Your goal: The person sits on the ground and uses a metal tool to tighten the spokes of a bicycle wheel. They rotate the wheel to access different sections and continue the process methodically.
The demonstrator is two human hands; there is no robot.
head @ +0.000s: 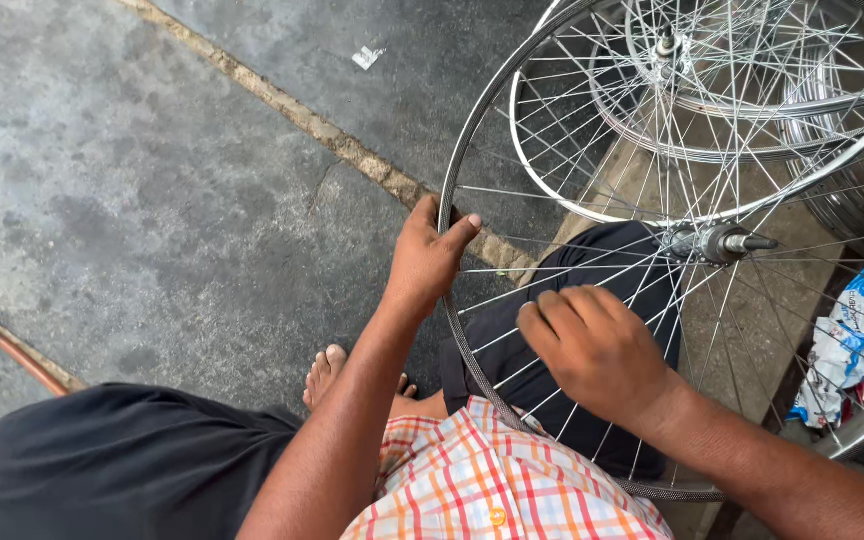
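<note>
A large bicycle wheel (pixel 694 250), bare of any tyre, stands tilted across the person's lap, its thin steel rim running from the upper right round to a low point by the checked shirt (pixel 472 490). Its many fine silver spokes cross one another and meet at a metal hub (pixel 712 242) whose threaded axle sticks out to the right. The left hand (pixel 427 258) is closed on the rim at its left side, thumb on the inner face and fingers wrapped over the outer edge. The right hand (pixel 592 350) lies over the spokes between rim and hub, fingers curled down among them; whether it pinches a spoke or a small tool I cannot tell, as the knuckles hide the fingertips. Behind the wheel, seen through its spokes, more spoked wheels (pixel 697 70) lie stacked on a stone step (pixel 752 330), with shiny bare rims (pixel 857 205) at the far right. Crumpled blue and white wrappers (pixel 852 350) sit near the wheel's right edge. A bare foot (pixel 327 372) rests on the grey concrete floor (pixel 152 200), where a scrap of paper (pixel 366 57) lies, and a reddish pipe (pixel 12 350) crosses the left edge.
</note>
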